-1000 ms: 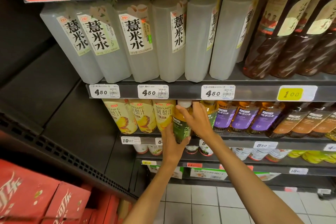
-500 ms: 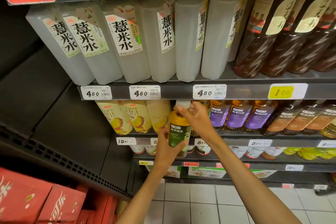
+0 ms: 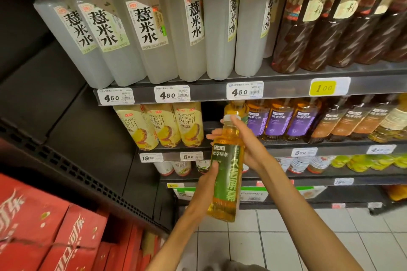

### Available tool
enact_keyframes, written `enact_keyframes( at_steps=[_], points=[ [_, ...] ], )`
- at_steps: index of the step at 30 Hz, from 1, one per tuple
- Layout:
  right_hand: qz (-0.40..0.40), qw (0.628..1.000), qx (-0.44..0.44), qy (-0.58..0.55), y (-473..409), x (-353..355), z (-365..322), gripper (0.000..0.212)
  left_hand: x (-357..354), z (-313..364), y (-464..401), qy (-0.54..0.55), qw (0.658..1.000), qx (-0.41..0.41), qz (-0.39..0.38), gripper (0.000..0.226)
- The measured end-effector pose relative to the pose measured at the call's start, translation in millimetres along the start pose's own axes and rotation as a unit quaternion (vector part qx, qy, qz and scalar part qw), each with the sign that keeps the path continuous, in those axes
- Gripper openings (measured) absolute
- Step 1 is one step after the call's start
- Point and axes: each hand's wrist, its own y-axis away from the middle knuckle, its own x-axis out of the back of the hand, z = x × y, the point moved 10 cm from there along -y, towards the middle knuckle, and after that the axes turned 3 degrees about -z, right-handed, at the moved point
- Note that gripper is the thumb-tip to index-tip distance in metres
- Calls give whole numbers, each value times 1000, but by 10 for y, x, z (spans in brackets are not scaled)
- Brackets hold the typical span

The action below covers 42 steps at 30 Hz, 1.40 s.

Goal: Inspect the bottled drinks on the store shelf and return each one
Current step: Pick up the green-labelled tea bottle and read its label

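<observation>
We hold a green tea bottle out in front of the middle shelf, clear of its front edge and tilted slightly, cap up. Its white cap is largely covered by our right hand, so we cannot make out the cap's rim; that hand's fingers wrap behind the neck and shoulder, thumb over the top, and only the fingertips show past the bottle's left side. Our left hand grips the lower body from the left, thumb laid on the green label, the other fingers hidden behind the bottle. Both forearms rise from the bottom of the view, the right one cut off at the lower edge. Behind the cap, another amber bottle stands at the shelf's front edge, its lower part hidden by the one we hold. To its left stand pineapple juice bottles, to its right purple-labelled tea bottles. The cloudy white bottles on the upper shelf lose their tops behind the price strip above. Red cartons at lower left are cut off by the frame.
</observation>
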Motion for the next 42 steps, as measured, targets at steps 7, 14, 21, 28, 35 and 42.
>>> enact_keyframes(
  at_steps=[7,14,21,28,35,42],
  points=[
    [-8,999,23,-36,132,-225,-91,46,44,-12,189,61,997,9,-39,43],
    [-23,991,26,-127,265,-312,-67,54,-40,-79,310,188,972,74,-118,66],
    [-20,985,59,-160,355,-451,-215,38,-320,-173,452,193,948,144,-207,80],
    [119,985,95,78,553,-107,-408,38,-194,-157,432,87,983,69,-145,56],
    [87,983,76,143,598,-182,-440,53,-337,-165,570,219,945,98,-222,82],
    [-54,979,66,-184,565,-570,-306,33,-590,-115,826,274,892,159,-323,87]
  ],
)
